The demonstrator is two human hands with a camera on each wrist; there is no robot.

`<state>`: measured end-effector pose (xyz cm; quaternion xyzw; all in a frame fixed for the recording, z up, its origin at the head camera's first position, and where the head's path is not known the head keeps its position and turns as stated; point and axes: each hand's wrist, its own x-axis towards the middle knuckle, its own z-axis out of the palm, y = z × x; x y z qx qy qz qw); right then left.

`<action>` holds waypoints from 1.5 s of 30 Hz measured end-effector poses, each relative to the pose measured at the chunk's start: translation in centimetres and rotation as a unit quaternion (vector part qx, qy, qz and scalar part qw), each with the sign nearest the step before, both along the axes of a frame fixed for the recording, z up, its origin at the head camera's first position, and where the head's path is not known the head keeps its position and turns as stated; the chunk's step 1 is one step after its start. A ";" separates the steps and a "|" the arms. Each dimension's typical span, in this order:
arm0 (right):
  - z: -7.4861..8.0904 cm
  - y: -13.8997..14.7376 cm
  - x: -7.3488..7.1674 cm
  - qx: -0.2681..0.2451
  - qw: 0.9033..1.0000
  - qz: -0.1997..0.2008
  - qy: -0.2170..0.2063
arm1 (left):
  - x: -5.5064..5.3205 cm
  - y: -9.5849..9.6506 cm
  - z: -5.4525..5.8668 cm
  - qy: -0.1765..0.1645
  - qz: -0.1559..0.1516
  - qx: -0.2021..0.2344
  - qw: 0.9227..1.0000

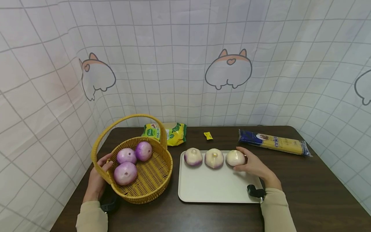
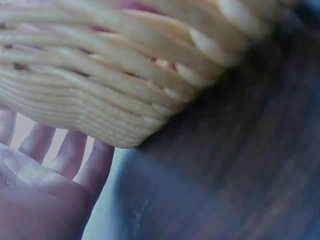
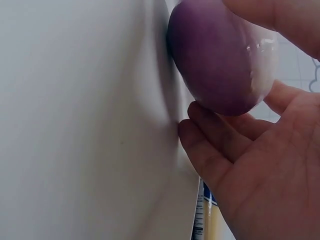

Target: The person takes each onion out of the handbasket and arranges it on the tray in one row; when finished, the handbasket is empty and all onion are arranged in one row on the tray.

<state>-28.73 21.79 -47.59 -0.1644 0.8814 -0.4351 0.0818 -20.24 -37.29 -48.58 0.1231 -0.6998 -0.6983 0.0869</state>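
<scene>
The basket (image 1: 150, 177) is on the left side of the brown worktop (image 1: 226, 214), with three purple onions (image 1: 126, 174) close together in its left part. The white tray (image 1: 215, 187) lies just right of it. Its low rim may help stop round things from rolling off. Two pale onions (image 1: 214, 158) sit side by side along the tray's far edge, and the held onion (image 1: 234, 158) makes a row with them, at the far right corner.

The left hand (image 1: 97, 178) is at the basket's left side, by the foot of the handle (image 1: 141, 115), likely to keep it steady. That grip seems to hold the edge, but the close view is blurry, so I can't tell how tight it is.

The right hand (image 1: 255, 166) has its thumb on one side of the held onion and its fingers on the other. This grip is only as wide as the onion. Holding it from both sides probably stops it from slipping, since its skin looks smooth and shiny.
</scene>
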 end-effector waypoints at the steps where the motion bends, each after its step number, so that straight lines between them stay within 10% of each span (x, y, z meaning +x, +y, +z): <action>1: 0.0 0.0 0.0 0.000 1.000 -0.002 0.000 | 0.0 0.0 0.0 0.000 0.000 0.000 1.000; 45: 3.8 -1.5 1.3 0.013 0.996 -0.044 0.078 | -0.2 0.0 0.0 -0.014 0.010 -0.011 1.000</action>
